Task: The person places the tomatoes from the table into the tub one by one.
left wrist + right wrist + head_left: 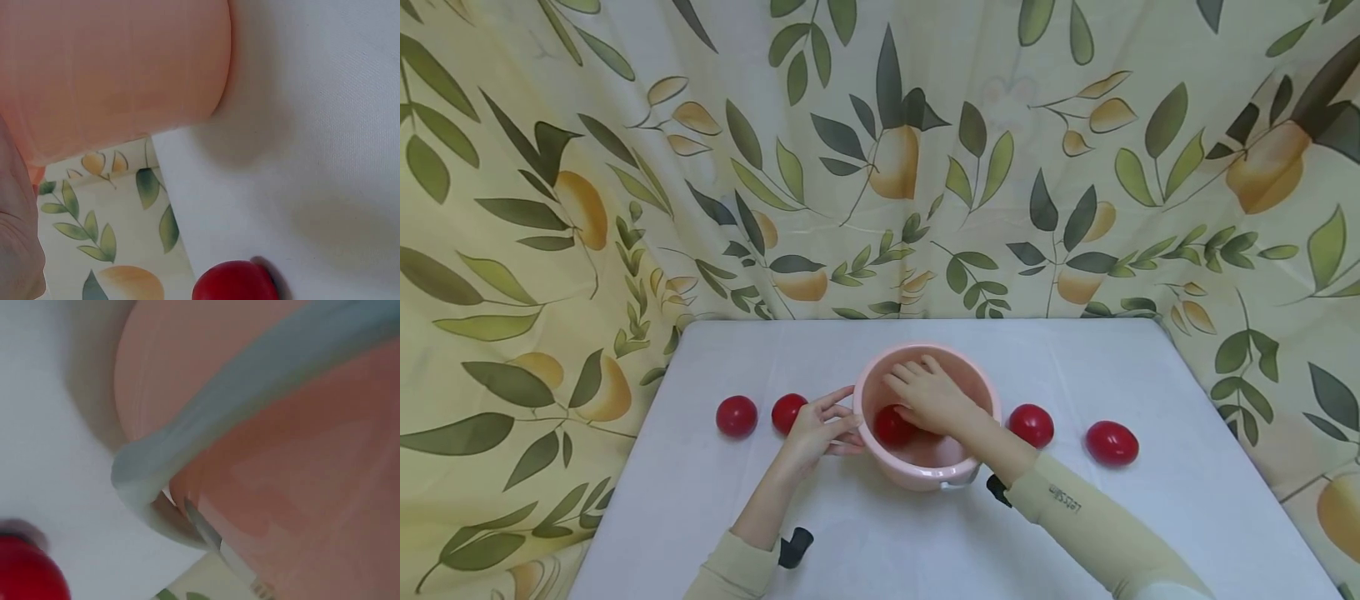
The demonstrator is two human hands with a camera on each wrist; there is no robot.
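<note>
White-clothed table (715, 500) fills lower centre of frame; cream curtain (625, 167) printed with green leaves and yellow fruit hangs behind and down both sides; lighting soft, even

A glossy red tomato (891, 425) lies inside the upright pink bucket (880, 462).

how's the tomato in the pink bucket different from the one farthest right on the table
The tomato in the bucket lies inside the pink bucket, partly hidden under the right hand; the far-right tomato lies on the white table in full view. No hand is near the far-right tomato, while the left hand rests against the bucket's outer wall. Both are glossy red and similar in size.
</note>
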